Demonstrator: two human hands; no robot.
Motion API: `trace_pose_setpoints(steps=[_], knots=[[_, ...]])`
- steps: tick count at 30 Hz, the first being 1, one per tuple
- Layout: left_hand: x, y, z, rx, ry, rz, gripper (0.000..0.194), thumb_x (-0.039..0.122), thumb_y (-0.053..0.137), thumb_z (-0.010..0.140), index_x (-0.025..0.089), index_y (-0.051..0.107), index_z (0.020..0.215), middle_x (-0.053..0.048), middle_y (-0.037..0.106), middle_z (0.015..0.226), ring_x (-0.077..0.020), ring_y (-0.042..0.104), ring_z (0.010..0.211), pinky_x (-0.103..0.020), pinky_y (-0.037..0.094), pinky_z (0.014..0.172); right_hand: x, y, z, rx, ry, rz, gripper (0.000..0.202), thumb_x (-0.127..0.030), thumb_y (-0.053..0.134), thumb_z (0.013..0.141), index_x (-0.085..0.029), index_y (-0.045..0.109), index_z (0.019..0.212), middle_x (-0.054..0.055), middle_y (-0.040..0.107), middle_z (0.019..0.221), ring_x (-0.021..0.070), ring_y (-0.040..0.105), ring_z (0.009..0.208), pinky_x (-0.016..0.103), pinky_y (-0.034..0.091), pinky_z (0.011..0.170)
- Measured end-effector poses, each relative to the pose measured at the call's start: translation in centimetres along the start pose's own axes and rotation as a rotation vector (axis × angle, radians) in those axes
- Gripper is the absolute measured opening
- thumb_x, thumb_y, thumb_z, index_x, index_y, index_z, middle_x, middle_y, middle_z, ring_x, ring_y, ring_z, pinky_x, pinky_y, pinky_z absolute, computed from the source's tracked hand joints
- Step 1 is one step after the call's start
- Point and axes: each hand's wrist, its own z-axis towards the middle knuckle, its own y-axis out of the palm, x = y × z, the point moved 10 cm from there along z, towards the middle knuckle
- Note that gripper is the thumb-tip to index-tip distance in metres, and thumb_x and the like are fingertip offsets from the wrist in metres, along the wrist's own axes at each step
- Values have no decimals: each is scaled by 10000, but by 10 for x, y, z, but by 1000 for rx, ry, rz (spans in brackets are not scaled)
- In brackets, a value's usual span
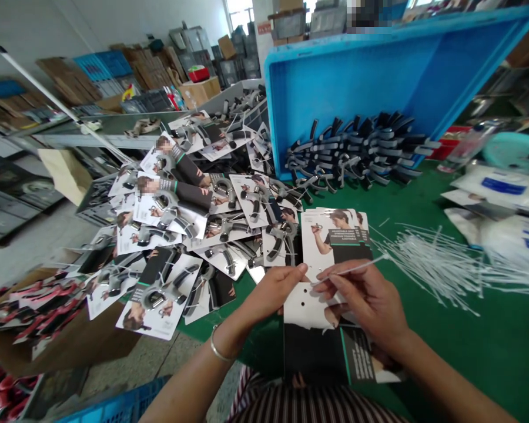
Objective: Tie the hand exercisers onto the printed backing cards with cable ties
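My left hand (280, 291) is closed on the edge of a printed backing card (296, 314) with small punched holes, the thumb on its upper side. My right hand (370, 302) pinches a thin white cable tie (360, 267), which slants over the card close to the holes. More printed cards (320, 244) lie just beyond my hands. To the left is a heap of carded hand grippers (171, 202), grey and black, fixed on their cards. Loose white cable ties (441, 267) are spread on the green table (423, 352) at my right.
A blue crate (330, 76) tilts at the back, loose hand grippers (357, 150) piled at its lower side. Plastic bags (502, 188) and a turquoise basin (518, 150) stand at the right. A cardboard box (92, 352) with red-handled pieces is at lower left.
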Motion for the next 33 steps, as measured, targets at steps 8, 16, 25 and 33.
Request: trace_pose_setpoints(steps=[8,16,25,33], knots=[[27,-4,5,47,182,203,547,573,462,916,129,710,713,5,570,592,-114,446,557,-223,316,507,-3,18,9,-190,-160,-342,94,-316,518,985,-246,580,982,30,721,904,178,693,777,317,555,688],[92,-48,23,228,288,269,495,583,564,855,133,730,731,-7,607,626,-119,470,569,-216,304,496,-62,14,60,-233,-411,-518,114,-298,568,951,-245,668,968,42,703,1004,225,646,971,364,487,882],[24,-67,50,348,283,23,490,560,524,887,135,750,798,-46,685,731,-167,572,673,-243,424,619,17,38,99,-394,-336,-423,124,-285,621,918,-203,711,893,26,729,909,177,667,851,295,482,815],[-23,-50,44,154,133,-447,458,547,629,829,137,707,1017,37,546,561,-77,431,447,-195,319,449,21,40,95,-433,-327,-424,142,-318,632,923,-205,717,917,35,708,918,178,652,865,309,472,835]])
